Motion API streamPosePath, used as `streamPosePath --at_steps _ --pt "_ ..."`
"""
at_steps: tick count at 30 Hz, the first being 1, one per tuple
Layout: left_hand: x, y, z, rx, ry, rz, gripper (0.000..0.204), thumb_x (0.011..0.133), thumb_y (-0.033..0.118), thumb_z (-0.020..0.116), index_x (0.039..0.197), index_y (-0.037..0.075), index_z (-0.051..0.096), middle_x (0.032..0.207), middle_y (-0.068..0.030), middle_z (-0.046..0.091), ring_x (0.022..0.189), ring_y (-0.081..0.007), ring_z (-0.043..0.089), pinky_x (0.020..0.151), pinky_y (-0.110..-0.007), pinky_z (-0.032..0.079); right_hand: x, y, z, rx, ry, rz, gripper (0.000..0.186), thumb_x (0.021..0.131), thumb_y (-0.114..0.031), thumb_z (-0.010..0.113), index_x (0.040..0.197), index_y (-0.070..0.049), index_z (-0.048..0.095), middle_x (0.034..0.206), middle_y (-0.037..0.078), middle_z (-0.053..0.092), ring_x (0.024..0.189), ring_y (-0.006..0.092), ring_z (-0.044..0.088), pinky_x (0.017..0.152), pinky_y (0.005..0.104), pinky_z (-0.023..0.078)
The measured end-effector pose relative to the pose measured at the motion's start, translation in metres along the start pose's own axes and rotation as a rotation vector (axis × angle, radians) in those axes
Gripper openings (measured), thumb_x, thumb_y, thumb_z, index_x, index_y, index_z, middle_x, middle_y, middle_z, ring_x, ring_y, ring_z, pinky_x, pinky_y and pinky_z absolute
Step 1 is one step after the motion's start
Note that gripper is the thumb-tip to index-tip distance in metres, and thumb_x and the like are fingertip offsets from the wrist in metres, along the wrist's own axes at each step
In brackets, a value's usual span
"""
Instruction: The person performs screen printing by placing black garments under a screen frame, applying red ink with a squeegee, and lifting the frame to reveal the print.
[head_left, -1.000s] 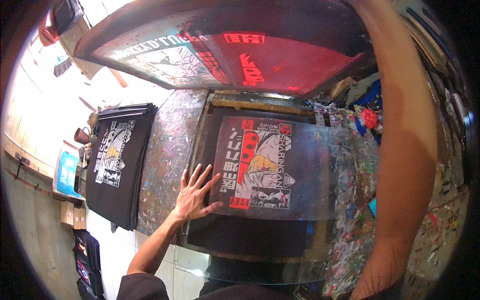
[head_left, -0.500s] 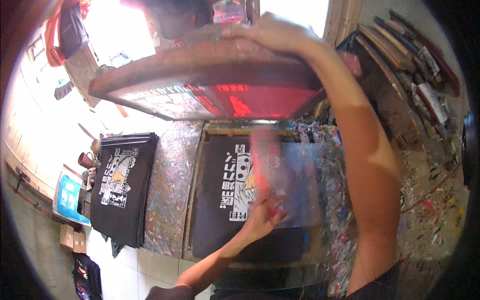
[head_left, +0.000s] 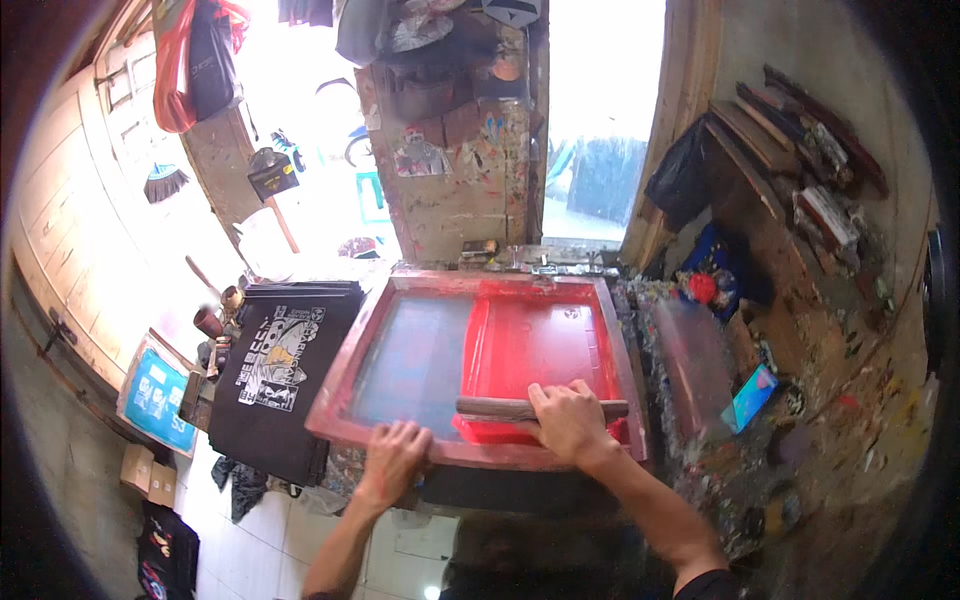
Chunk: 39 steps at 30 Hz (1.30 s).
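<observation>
A screen printing frame [head_left: 350,368] with a reddish rim lies flat on the worktable in front of me. Red ink [head_left: 525,345] covers the right part of its mesh, while the left part looks grey-blue. My right hand [head_left: 568,422] is wrapped round the wooden handle of a squeegee [head_left: 490,407], which lies crosswise over the ink near the frame's front side. At the front left corner, my left hand [head_left: 393,462] curls its fingers over the rim. Black fabric shows just below the frame's near edge; whatever lies beneath the mesh is hidden.
Left of the frame is a stack of black printed fabric pieces [head_left: 265,360]. Beyond it stand a brown mug [head_left: 208,322] and a blue printed panel [head_left: 160,398]. A translucent sheet [head_left: 690,365] and a bright blue object [head_left: 752,397] lie right. Wooden pieces [head_left: 760,135] lean at the wall.
The raised frame has come down flat over the printed black fabric. My right hand has moved from its upper edge to the squeegee; my left hand has gone from above the fabric to the near rim.
</observation>
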<state>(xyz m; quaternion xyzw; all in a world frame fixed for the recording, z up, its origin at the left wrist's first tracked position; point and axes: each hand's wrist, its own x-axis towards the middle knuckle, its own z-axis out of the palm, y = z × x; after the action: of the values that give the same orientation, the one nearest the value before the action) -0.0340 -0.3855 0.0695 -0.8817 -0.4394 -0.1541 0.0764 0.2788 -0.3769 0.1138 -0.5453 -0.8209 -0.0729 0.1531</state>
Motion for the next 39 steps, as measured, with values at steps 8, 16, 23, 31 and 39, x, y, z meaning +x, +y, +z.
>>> streamPosePath --at_steps 8,16,23,31,39 --pt "-0.029 -0.003 0.039 -0.231 -0.183 -0.08 0.039 0.071 0.028 0.086 0.1 0.012 0.066 0.094 -0.0061 0.063 0.096 -0.0288 0.061 0.087 -0.043 0.046 -0.052 -0.002 0.064 0.096 -0.074 -0.086 0.007 0.09 -0.017 0.062 0.093 -0.011 0.062 0.079 0.012 0.07 0.074 0.0297 0.074 0.075 0.0488 0.06" --pt "-0.032 -0.02 0.056 -0.305 -0.193 -0.11 0.043 0.071 0.042 0.086 0.098 0.013 0.069 0.09 -0.004 0.06 0.09 -0.0259 0.058 0.08 -0.04 0.045 0.167 0.142 0.118 0.037 -0.028 0.026 0.028 0.088 -0.036 0.073 0.091 -0.011 0.062 0.079 0.013 0.072 0.077 0.0343 0.074 0.072 0.0488 0.058" --pt "-0.023 -0.013 0.051 -0.372 -0.221 -0.235 0.048 0.053 0.024 0.091 0.095 0.014 0.072 0.089 -0.0044 0.061 0.09 -0.0281 0.059 0.08 -0.042 0.049 0.175 0.145 0.129 -0.009 -0.044 0.117 0.045 0.087 -0.049 0.075 0.093 -0.007 0.06 0.082 0.016 0.074 0.077 0.036 0.075 0.069 0.0507 0.058" --pt "-0.026 -0.01 0.046 -0.327 -0.252 -0.208 0.047 0.061 0.028 0.091 0.099 0.011 0.07 0.092 -0.0058 0.061 0.093 -0.029 0.059 0.083 -0.044 0.05 -0.011 0.017 0.079 -0.095 -0.142 0.051 0.046 0.084 -0.055 0.075 0.084 -0.012 0.057 0.071 0.006 0.065 0.063 0.025 0.07 0.058 0.0385 0.055" --pt "-0.014 -0.003 0.031 -0.292 -0.155 -0.098 0.043 0.07 0.039 0.086 0.094 0.007 0.071 0.087 -0.0088 0.06 0.089 -0.0304 0.058 0.079 -0.043 0.049 -0.05 -0.018 0.026 0.056 -0.071 0.086 0.044 0.084 -0.052 0.076 0.09 -0.01 0.064 0.082 0.008 0.067 0.081 0.0255 0.07 0.088 0.0478 0.049"
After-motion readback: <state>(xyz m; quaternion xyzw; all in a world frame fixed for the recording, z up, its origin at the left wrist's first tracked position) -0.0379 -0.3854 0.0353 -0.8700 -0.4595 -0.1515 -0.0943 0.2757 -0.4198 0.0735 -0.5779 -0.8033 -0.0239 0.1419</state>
